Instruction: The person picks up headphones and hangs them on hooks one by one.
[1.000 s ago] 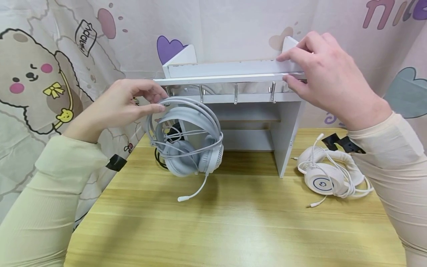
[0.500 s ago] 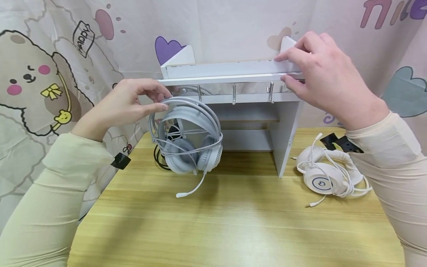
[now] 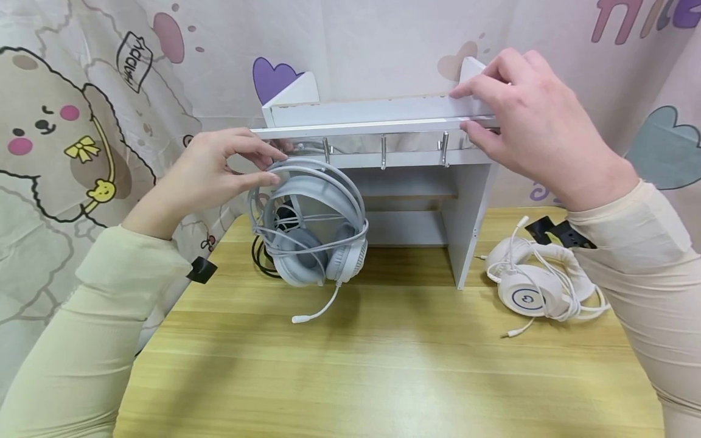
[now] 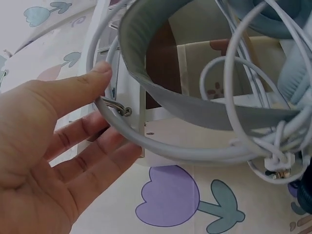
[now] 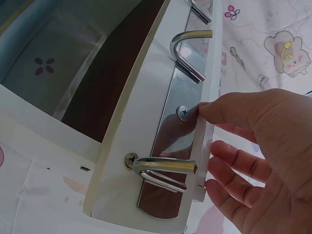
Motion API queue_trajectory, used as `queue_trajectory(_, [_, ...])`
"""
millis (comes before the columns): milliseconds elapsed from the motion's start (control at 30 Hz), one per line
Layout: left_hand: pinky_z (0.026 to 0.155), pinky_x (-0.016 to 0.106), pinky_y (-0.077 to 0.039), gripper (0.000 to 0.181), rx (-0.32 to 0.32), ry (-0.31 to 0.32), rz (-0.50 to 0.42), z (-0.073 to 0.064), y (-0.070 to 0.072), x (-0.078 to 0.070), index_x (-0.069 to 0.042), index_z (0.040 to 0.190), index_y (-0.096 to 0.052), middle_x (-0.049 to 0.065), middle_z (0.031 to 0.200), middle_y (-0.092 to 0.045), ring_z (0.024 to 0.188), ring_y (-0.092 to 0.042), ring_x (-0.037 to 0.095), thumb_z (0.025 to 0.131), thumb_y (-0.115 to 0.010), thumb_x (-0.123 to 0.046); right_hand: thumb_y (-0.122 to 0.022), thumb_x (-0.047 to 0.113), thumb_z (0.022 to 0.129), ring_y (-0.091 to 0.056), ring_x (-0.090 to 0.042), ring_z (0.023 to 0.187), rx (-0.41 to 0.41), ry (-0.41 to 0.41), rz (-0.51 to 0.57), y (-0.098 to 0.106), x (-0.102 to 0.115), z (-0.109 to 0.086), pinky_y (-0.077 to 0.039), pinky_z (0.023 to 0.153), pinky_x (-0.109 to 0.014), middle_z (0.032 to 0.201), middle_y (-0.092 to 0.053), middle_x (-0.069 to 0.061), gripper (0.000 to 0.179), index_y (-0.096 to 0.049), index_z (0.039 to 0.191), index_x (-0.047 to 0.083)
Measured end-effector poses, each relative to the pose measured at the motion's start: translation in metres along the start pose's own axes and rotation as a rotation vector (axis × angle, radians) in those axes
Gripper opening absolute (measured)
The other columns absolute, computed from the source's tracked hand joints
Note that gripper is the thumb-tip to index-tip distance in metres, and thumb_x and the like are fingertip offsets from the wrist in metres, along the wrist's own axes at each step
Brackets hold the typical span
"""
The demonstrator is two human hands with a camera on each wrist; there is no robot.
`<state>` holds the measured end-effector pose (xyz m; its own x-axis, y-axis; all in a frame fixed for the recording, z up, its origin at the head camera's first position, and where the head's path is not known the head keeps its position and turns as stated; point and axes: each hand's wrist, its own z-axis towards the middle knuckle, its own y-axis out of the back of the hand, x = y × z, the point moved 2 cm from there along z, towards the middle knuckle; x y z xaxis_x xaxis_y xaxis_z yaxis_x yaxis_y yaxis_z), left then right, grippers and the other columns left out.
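Note:
My left hand [image 3: 210, 167] pinches the outer tube of a grey-white headset [image 3: 347, 261] at the top of its headband. In the left wrist view, the thumb lies on the tube [image 4: 168, 152] and a metal hook [image 4: 114, 104] shows inside its curve. The headset hangs against the front of a white desk shelf [image 3: 383, 109], cable wound round it, microphone dangling just above the tabletop. At the shelf's upper right, my right hand [image 3: 542, 125] grips the board edge between thumb and fingers, near a hook [image 5: 168, 165] in the right wrist view.
A second white headset [image 3: 528, 292] lies on the wooden table [image 3: 394, 365], right of the shelf. Several metal hooks, including the middle hook [image 3: 383, 152], stick out from the shelf front. A black cable [image 3: 260, 261] lies behind the hanging headset. Printed cloth [image 3: 372, 48] surrounds the table.
The left hand and headset have shifted slightly right along the shelf, and the microphone hangs a little higher. The right hand keeps its grip on the board edge.

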<state>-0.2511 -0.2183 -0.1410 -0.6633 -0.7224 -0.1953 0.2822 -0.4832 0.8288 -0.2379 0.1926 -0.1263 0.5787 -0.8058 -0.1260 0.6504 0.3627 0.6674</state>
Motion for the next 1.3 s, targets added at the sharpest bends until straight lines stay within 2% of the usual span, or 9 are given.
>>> queue_trajectory(233, [0.086,0.017,-0.044,0.033,0.002,0.026,0.029,-0.003,-0.001,-0.001,-0.017,0.122,-0.081,0.000,0.107,-0.075,0.097,-0.060,-0.001,0.090,-0.089,-0.014,-0.077,0.003,0.094,-0.047,-0.044,0.100,0.001,-0.003,0.000,0.000,0.000,0.000,-0.037,0.077,-0.049,0.117,-0.060,-0.024,0.037,-0.073,0.131,0.003])
queue_trajectory(400, [0.081,0.013,-0.046,0.034,-0.004,0.016,0.034,-0.006,-0.001,-0.001,-0.017,0.123,-0.080,-0.001,0.109,-0.075,0.098,-0.060,-0.001,0.091,-0.088,-0.015,-0.076,0.003,0.094,-0.048,-0.044,0.101,0.002,0.000,-0.004,0.000,0.000,-0.001,-0.038,0.078,-0.050,0.117,-0.060,-0.025,0.037,-0.073,0.131,0.003])
queue_trajectory(567, [0.081,0.006,-0.052,0.032,0.008,0.027,-0.007,-0.009,-0.001,-0.001,-0.019,0.125,-0.079,-0.002,0.111,-0.072,0.100,-0.060,-0.001,0.094,-0.085,-0.015,-0.076,0.002,0.094,-0.048,-0.044,0.102,-0.002,0.005,-0.005,0.000,0.000,-0.001,-0.038,0.079,-0.051,0.117,-0.059,-0.025,0.037,-0.073,0.131,0.003])
queue_trajectory(733, [0.080,0.009,-0.048,0.028,-0.021,-0.013,-0.002,-0.013,-0.001,0.002,-0.020,0.126,-0.079,-0.003,0.111,-0.074,0.101,-0.060,-0.004,0.098,-0.080,-0.015,-0.076,0.002,0.094,-0.048,-0.045,0.102,-0.010,0.012,0.000,0.000,0.000,-0.002,-0.038,0.079,-0.051,0.117,-0.059,-0.025,0.038,-0.073,0.132,0.003])
queue_trajectory(967, [0.083,0.008,-0.047,0.027,-0.061,-0.067,-0.011,-0.021,0.000,0.009,-0.013,0.125,-0.079,-0.001,0.105,-0.074,0.100,-0.060,-0.006,0.098,-0.077,-0.006,-0.075,0.002,0.094,-0.048,-0.045,0.102,-0.013,0.011,0.002,0.000,0.001,-0.001,-0.037,0.079,-0.050,0.118,-0.059,-0.025,0.037,-0.073,0.131,0.003])
queue_trajectory(1133, [0.084,0.006,-0.047,0.026,-0.062,-0.051,-0.010,-0.028,-0.001,0.016,-0.012,0.125,-0.079,0.000,0.102,-0.074,0.098,-0.059,-0.006,0.099,-0.075,-0.007,-0.076,0.002,0.094,-0.048,-0.045,0.102,-0.013,0.008,0.000,0.000,0.001,-0.001,-0.038,0.079,-0.051,0.119,-0.060,-0.025,0.037,-0.073,0.131,0.003])
queue_trajectory(1300, [0.083,0.004,-0.049,0.028,-0.047,0.002,-0.027,-0.036,-0.002,0.020,-0.018,0.127,-0.078,-0.003,0.103,-0.074,0.098,-0.060,-0.005,0.101,-0.075,-0.010,-0.076,0.002,0.094,-0.049,-0.046,0.103,-0.014,0.013,0.003,-0.001,0.001,-0.001,-0.039,0.080,-0.054,0.118,-0.061,-0.025,0.037,-0.073,0.131,0.004])
